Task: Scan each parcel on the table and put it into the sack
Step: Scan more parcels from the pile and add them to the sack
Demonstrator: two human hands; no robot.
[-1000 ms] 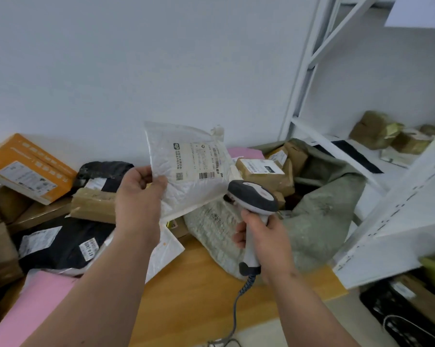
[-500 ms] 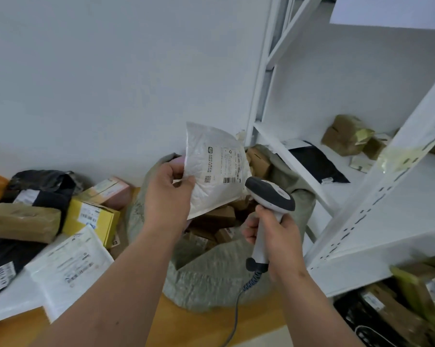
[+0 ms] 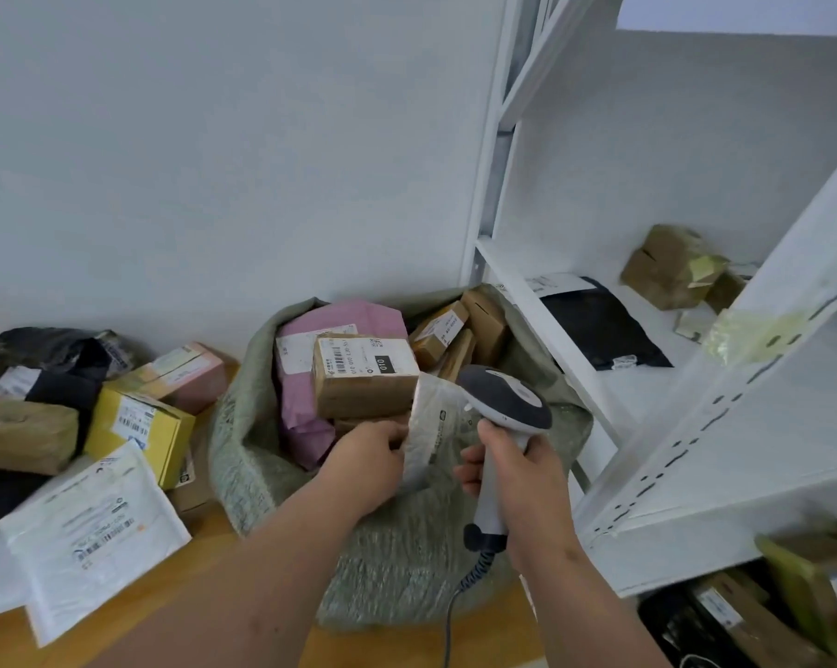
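— Fingers first: what are the two hands doing?

— Left hand has its fingers curled over the edge of a white padded mailer parcel, thumb side pinching it. Right hand is wrapped tightly round the pale handle of a grey-and-white handheld barcode scanner, all fingers closed together on the grip.

— Where does that mailer sit relative to the fingers?

— It rises just beyond the left fingertips, between the two hands, standing on edge in the mouth of the grey-green woven sack. Its printed label faces the right hand, and the scanner head hangs just above and right of it.

— And past the fingers, inside the sack?

— Directly beyond the left knuckles lies a brown cardboard box with a white barcode label, resting against a pink plastic mailer bag. Further off, beyond the scanner head, more small brown cartons are piled.

— Anything to the outer side of the left hand?

— Well to its left, on the wooden table, sit a yellow cardboard box, a pinkish-brown carton, a tan taped parcel, a black plastic bag, and nearer the forearm a flat white envelope parcel.

— On the other side?

— Outward of the right hand stands a white metal shelving unit holding a black flat bag and brown taped boxes. A coiled cable drops from the scanner's base below the right palm
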